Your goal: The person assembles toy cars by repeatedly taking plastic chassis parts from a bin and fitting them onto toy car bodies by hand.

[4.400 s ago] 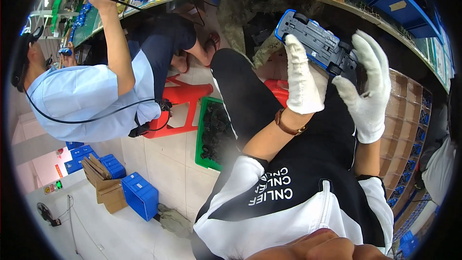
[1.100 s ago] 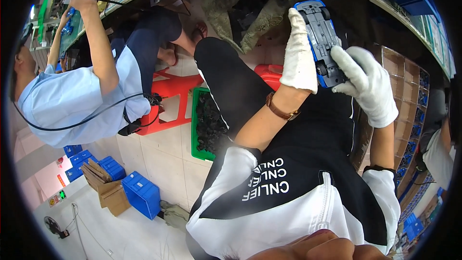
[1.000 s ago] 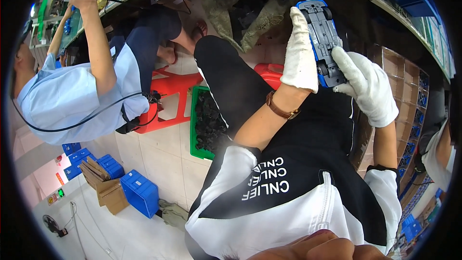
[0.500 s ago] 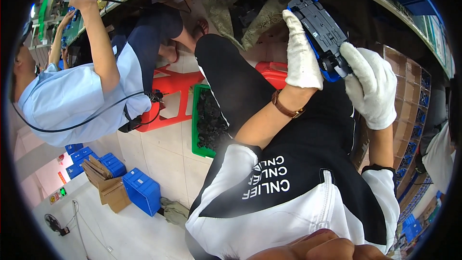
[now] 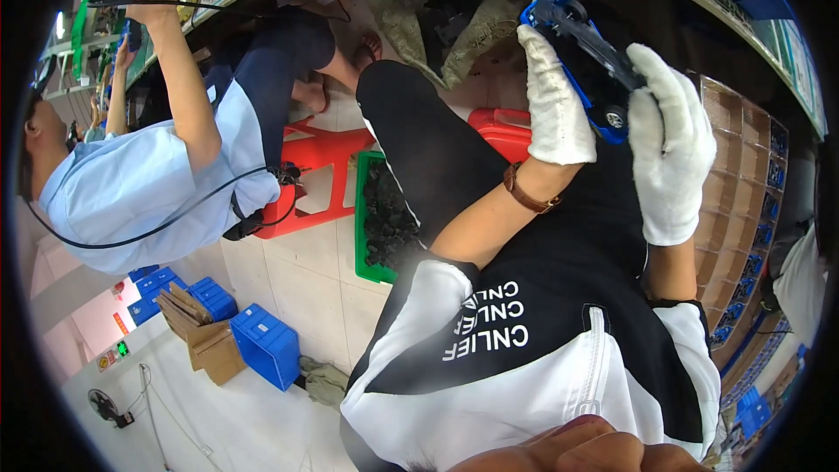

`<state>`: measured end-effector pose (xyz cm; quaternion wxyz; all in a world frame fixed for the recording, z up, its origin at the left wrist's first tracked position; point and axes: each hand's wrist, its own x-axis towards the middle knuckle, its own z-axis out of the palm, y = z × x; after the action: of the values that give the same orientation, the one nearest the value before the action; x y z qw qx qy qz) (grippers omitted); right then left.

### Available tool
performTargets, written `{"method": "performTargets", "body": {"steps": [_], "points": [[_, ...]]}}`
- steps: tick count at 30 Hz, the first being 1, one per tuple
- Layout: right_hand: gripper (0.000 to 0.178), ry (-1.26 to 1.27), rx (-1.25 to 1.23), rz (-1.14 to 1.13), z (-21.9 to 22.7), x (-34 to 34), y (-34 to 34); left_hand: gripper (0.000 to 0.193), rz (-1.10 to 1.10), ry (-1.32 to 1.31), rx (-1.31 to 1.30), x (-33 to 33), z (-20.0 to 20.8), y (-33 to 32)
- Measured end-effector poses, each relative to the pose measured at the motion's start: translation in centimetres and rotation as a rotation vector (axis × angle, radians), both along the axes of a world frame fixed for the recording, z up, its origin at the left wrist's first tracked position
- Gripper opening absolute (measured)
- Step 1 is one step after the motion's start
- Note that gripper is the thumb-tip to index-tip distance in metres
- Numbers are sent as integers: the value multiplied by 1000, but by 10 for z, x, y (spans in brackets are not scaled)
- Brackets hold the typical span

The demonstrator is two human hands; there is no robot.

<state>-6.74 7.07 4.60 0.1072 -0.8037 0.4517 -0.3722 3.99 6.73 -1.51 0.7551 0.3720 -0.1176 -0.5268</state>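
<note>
A blue toy car body (image 5: 610,133) lies in my left hand (image 5: 558,109), which wears a white knitted glove and is closed round its side. A black car chassis (image 5: 594,42) stands tilted, partly lifted from the blue shell along one side. Its edge is pinched by the fingers of my gloved right hand (image 5: 671,153). One wheel (image 5: 615,116) shows at the near end of the car. How the far end of the chassis sits in the shell is hard to make out.
A green crate (image 5: 363,240) of black parts stands on the floor beside my leg. At right is a partitioned cardboard box (image 5: 734,149) with blue pieces. A co-worker (image 5: 149,183) sits at left by a red stool (image 5: 323,175). A workbench edge (image 5: 699,0) runs across the top.
The chassis, flat against the blue shell before, now tilts up from it. My right hand has shifted slightly, its fingers now at the chassis edge. The left hand still holds the car.
</note>
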Motion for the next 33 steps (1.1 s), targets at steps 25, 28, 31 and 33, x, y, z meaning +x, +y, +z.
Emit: {"method": "performTargets", "body": {"steps": [25,28,31,33], "points": [[55,-1560,915,532,-23,-34,-10,69,-177,527,-49,11,9,-1],[58,-1529,912,387,-27,-32,-11,67,-162,477,-55,10,9,-1],[56,-982,618,171,-29,-25,-14,84,-157,453,15,6,13,1],[61,-865,560,96,-21,-12,-10,81,6,325,69,0,29,3]]}}
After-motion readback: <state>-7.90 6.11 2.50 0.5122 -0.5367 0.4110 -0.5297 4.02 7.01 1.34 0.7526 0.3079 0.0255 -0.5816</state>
